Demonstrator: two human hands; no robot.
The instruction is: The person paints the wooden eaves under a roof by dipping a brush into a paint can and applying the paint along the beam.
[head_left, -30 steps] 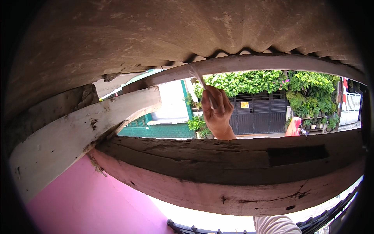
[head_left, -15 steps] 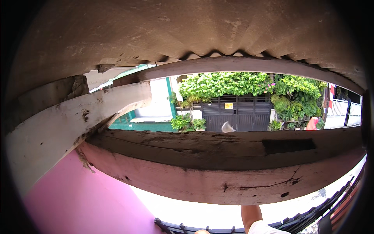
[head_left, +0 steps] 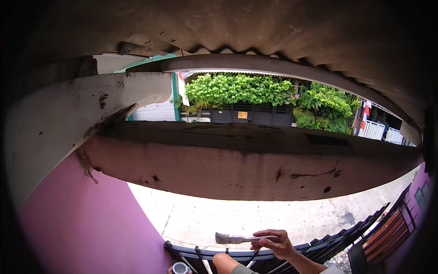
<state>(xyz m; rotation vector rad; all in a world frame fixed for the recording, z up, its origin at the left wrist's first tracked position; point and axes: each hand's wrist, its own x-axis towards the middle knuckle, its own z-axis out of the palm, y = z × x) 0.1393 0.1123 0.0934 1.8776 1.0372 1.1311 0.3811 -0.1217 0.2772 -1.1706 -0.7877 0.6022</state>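
Observation:
My right hand is closed around the handle of a paintbrush, held roughly level with its bristles pointing left. The brush is below the wooden beam and apart from it. The beam is pinkish and stained, with cracks and dark holes on its near face. At the lower edge, my left hand grips a small round can with pale grey contents showing at its top. Most of that hand is cut off by the picture's edge.
Corrugated roofing hangs low overhead. A whitish crosswise beam and a pink wall stand at left. Below runs a black metal fence, near my bent knee. Beyond are the pavement and leafy plants.
My right hand has come down from behind the beam, bringing the paintbrush into full view below it. The view has tilted downward, and the can in my left hand now shows.

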